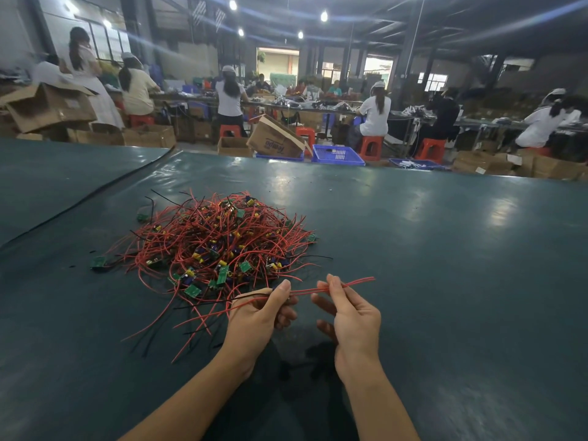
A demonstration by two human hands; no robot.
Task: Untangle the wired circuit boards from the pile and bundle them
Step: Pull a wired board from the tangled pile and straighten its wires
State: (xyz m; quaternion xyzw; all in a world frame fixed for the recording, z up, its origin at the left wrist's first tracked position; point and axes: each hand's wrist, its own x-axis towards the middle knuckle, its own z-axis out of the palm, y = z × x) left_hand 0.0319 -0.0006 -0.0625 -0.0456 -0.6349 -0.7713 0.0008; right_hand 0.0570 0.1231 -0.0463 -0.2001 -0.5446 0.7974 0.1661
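A tangled pile (219, 243) of small green circuit boards with red and black wires lies on the dark green table (445, 249), left of centre. Just in front of the pile, my left hand (261, 316) grips a few red wires (305, 291) with its fingers curled round them. My right hand (350, 313) pinches the same wires between thumb and forefinger a little to the right; their free ends (362, 280) stick out past it. Whether boards hang below my left hand is hidden. Loose red and black wire ends (178, 326) trail from the pile toward me.
One stray board (98, 262) lies left of the pile and another (142, 217) at its upper left. A black seam (95, 198) crosses the table's left side. Beyond the far edge stand blue crates (337, 154), cardboard boxes (273, 138) and seated workers at benches.
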